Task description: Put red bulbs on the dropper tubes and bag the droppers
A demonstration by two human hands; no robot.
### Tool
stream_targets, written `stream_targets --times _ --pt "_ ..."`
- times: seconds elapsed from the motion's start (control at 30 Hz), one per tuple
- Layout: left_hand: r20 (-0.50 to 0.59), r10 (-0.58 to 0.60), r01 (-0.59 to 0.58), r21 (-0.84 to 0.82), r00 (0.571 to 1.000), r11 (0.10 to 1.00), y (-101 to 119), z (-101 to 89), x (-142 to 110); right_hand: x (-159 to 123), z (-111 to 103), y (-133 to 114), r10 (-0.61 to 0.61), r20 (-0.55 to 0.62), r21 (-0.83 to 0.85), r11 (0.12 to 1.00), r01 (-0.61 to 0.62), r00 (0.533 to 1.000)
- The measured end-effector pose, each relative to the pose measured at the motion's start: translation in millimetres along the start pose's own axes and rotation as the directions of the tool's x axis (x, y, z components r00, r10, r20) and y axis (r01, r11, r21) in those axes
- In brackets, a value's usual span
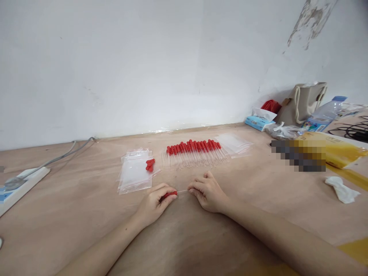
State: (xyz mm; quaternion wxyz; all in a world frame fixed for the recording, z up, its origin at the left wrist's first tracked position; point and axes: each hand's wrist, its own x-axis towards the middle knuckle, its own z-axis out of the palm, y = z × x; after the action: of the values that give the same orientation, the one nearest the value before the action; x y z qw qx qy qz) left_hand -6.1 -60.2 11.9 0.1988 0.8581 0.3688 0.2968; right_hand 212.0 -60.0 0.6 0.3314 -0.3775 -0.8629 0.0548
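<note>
- Wall (143, 65), one, white; it bounds my view behind the desk.
- Desk (86, 191), one, wood-toned, bearing everything below.
- Power strip (31, 184), one, at far left, with a grey cord.
- At right, one each: carrier bag (310, 101), plastic bottle (327, 111), yellow packet (330, 147) and blue tissue box (258, 123), clustered well apart from my hands.
- Row of red-bulbed tubes (191, 146), over a dozen, overlapping too closely for an exact count; it lies beyond my hands.
- Clear bags, two stacks: left stack (133, 172), just beyond my left hand; right stack (233, 145), beside the row's end.
- Left hand (155, 201), fingers closed around a red bulb.
- Right hand (208, 191), fingertips pinched on the opposite end.
- Crumpled tissue (342, 189), one, at right.
- Held tube (181, 191), one, spanning both hands.
- Loose red bulbs (149, 165), several, overlapping, on the left stack.
</note>
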Motion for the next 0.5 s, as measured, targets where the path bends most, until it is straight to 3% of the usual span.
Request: stream_targets --times 0.5 --pt "0.026 0.117 -0.119 0.072 0.993 0.990 0.4 1.7 -0.3 2.0 -1.5 -8.1 0.009 0.145 -0.066 0.998 0.000 0.989"
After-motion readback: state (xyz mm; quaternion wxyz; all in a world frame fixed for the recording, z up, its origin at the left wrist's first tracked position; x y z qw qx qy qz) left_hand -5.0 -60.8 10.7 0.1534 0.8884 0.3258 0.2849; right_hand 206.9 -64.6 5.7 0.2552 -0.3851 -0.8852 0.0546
